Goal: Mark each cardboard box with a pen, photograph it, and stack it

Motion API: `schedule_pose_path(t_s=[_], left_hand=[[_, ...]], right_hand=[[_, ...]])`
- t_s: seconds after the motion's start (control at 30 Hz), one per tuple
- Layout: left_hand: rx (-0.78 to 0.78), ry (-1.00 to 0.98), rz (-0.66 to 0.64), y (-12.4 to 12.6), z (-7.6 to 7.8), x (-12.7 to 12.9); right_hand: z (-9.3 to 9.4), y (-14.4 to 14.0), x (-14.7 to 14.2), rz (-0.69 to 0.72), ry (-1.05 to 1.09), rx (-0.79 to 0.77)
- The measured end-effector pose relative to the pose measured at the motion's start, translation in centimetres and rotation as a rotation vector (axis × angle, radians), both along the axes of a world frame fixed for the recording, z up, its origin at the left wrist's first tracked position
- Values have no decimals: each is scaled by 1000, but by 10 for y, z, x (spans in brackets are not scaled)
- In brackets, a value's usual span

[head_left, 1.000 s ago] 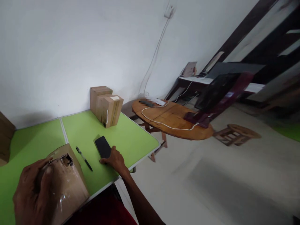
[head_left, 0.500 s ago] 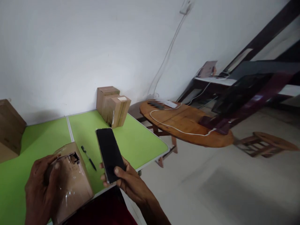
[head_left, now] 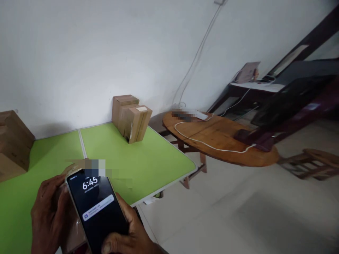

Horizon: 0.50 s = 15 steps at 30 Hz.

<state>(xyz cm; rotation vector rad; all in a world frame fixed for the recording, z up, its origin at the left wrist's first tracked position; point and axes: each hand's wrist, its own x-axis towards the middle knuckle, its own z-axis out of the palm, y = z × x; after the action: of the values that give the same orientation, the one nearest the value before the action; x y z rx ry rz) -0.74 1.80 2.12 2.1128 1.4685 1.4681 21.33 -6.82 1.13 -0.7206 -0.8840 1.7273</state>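
Note:
My right hand (head_left: 135, 229) grips a smartphone (head_left: 99, 217), its thumb across the lower part of the screen. The lit screen reads 6:45 and shows a notification bar; its top edge is partly pixelated. Behind and left of the phone, my left hand (head_left: 47, 215) holds a taped cardboard box (head_left: 74, 234) by its upper side, fingers curled over it. The phone covers most of the box. Both are close to me, at the near side of the green-topped table (head_left: 150, 162).
Two cardboard boxes (head_left: 136, 123) stand against each other near the wall, and a larger carton (head_left: 13, 148) sits at far left. To the right is an oval wooden table (head_left: 212, 135) with a white cable (head_left: 201, 141). A wooden stool (head_left: 317, 162) stands beyond it.
My right hand has brought the phone left and down, in front of the box. The dark screen has lit up. The black pen is no longer visible. My left hand stays on the box.

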Motion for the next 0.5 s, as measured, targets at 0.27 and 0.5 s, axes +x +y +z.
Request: schedule_pose_path(t_s=[0.27,0.5], left_hand=[[-30,-16,6,-4,8,4],[-85,-36,63,-2,15,8]], right_hand=[[7,1,-1,-21,106,-55],[-20,34,29,-314,14,1]])
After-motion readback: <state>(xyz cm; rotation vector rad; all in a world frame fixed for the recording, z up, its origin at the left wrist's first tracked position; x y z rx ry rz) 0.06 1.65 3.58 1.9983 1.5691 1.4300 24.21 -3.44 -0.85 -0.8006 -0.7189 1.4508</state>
